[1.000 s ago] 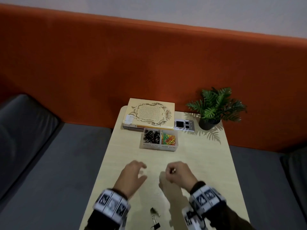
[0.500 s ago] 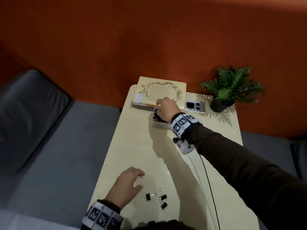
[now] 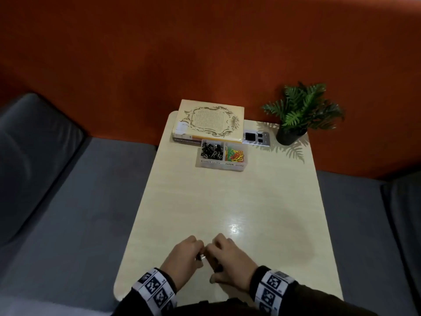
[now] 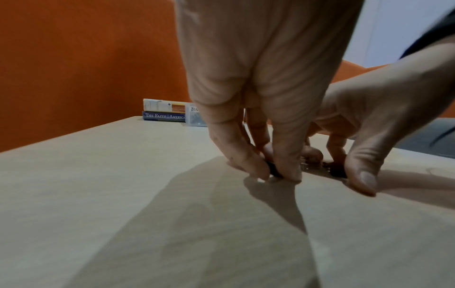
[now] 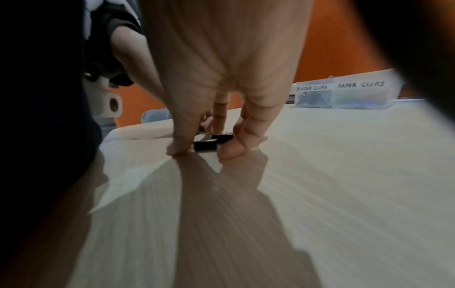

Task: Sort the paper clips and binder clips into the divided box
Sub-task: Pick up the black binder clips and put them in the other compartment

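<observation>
I'm pinching one black binder clip in my left grip and another in my right grip, lifting both off the bench toward the box.

The box sits on the table at the far end, in front of the books. Binder clips lie in its left part and paper clips in its right part. A plant stands at the far right corner. Near the front edge, the left hand and right hand meet, with loose clips on the table between their fingers.
</observation>
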